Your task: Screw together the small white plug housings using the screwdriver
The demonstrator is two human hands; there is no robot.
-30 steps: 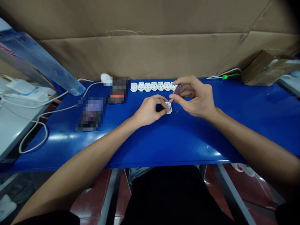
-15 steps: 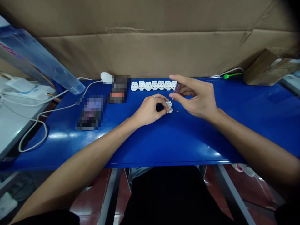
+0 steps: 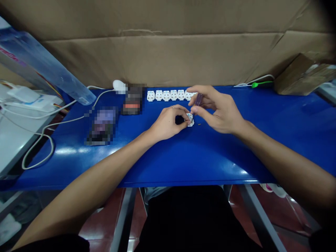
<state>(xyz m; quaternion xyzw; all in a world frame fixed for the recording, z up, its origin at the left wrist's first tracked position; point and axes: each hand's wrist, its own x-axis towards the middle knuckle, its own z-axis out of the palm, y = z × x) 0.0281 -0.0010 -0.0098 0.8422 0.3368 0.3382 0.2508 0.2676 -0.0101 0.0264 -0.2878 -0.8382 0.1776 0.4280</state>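
Observation:
My left hand (image 3: 172,122) pinches a small white plastic electrical part (image 3: 190,119) against the blue table, thumb and index finger at its left side. Above and to the right, my right hand (image 3: 217,108) grips the purple handle of a screwdriver (image 3: 199,99). Its thin shaft slants down toward the white part; exactly where the tip rests is too small to tell. A tiny brass-coloured screw-like piece (image 3: 199,124) lies just right of the part. Behind my hands stands a row of several similar white parts (image 3: 166,95), its right end partly hidden by my right fingers.
Left of my hands lie a blurred phone-like object (image 3: 102,125) and a dark blurred box (image 3: 133,99). A white cable (image 3: 51,143) loops at far left, near a power strip (image 3: 34,101). A cardboard box (image 3: 299,77) and green-handled tool (image 3: 258,84) sit at back right.
My right fingers have shifted around the screwdriver handle, and the hand sits slightly further left, covering more of the row's right end. My left hand stays on the white part.

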